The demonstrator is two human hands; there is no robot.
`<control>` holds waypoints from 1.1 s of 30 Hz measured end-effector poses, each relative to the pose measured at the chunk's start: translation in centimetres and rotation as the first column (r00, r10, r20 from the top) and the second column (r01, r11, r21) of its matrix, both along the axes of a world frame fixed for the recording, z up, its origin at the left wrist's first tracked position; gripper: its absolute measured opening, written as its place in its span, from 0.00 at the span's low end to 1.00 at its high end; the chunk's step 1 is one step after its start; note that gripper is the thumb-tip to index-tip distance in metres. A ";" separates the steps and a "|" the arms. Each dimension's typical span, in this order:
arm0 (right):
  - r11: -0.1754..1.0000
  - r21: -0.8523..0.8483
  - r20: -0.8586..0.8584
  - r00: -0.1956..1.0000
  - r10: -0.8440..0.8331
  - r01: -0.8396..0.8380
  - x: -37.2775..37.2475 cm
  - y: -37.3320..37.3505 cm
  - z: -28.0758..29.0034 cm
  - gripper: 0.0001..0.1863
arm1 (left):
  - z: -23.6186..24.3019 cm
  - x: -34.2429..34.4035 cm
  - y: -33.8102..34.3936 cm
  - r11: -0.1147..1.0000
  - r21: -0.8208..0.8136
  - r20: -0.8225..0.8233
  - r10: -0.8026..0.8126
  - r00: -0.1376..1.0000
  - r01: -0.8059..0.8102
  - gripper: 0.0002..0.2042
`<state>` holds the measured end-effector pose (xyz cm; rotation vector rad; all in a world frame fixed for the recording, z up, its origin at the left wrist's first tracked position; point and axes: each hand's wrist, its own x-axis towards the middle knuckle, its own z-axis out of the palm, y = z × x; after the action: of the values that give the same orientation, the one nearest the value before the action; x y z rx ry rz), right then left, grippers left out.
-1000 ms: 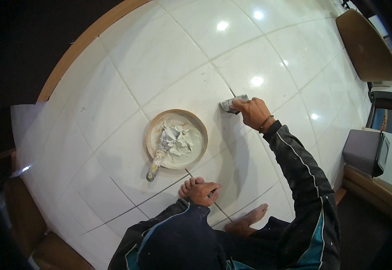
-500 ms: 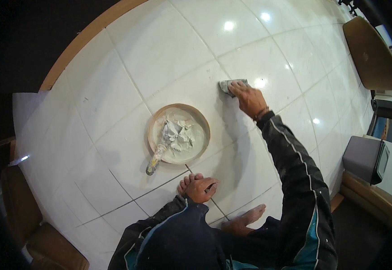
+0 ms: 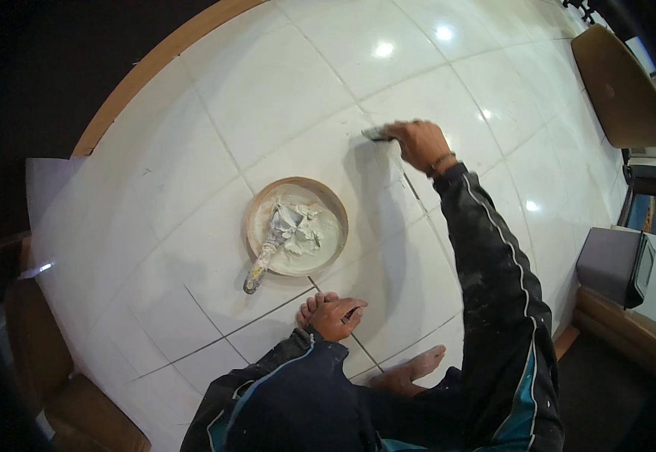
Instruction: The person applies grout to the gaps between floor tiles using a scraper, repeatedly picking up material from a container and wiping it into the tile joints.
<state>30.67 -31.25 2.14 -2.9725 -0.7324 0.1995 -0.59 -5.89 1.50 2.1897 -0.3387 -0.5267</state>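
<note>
My right hand (image 3: 421,145) grips a thin grey scraper (image 3: 375,134), blurred and seen nearly edge-on, over a tile joint. Whether its edge touches the floor, I cannot tell. To the left sits a round, shallow tan bowl (image 3: 344,226) with thick white paste (image 3: 304,230) in it. Out over the bowl's near left rim leans the smeared handle (image 3: 259,273) of a tool whose blade is covered in paste. My left hand (image 3: 335,318) hangs low beside my toes, thumb and fingers curled together around a small dark gap; anything inside it is hidden.
White tiles (image 3: 268,83) cover the floor, some joints pale and others dark (image 3: 412,187). My bare feet are at the near side, one foot (image 3: 414,367) right of my left hand. A wooden edge (image 3: 136,75) borders the far left. Brown furniture (image 3: 622,90) and a grey bin (image 3: 607,256) stand right.
My right hand has shifted slightly up and right, and the scraper has turned from showing its face to nearly edge-on. A dark joint now shows below the wrist. My left hand stays put.
</note>
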 end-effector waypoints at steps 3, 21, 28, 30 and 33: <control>0.999 0.013 0.020 0.999 0.030 -0.030 4.1 2.3 -1.0 0.21 | -0.8 -0.8 0.1 0.998 -0.045 -0.079 0.037 0.996 -0.041 0.08; 0.998 -0.060 -0.287 0.958 -0.004 -0.013 0.1 1.2 0.7 0.19 | -1.5 -1.2 -0.1 0.999 -0.006 -0.073 0.052 0.996 -0.052 0.08; 0.999 0.026 -0.255 0.967 0.024 -0.018 -9.2 -3.9 0.2 0.14 | -0.1 -0.8 -0.8 0.997 0.037 -0.066 0.077 0.995 -0.075 0.07; 0.996 0.091 -0.246 0.969 0.020 0.002 -10.7 -4.3 0.7 0.15 | 0.0 -0.8 -0.7 0.996 0.000 -0.063 0.084 0.994 -0.085 0.07; 0.999 0.023 -0.288 0.957 -0.031 0.040 -10.9 -4.6 1.4 0.19 | -0.3 -0.9 -0.6 0.995 -0.050 -0.089 0.087 0.992 -0.091 0.07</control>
<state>19.80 -35.80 3.58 -2.8368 -0.6384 0.5989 -1.46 -6.54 1.20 2.1125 -0.2053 -0.5546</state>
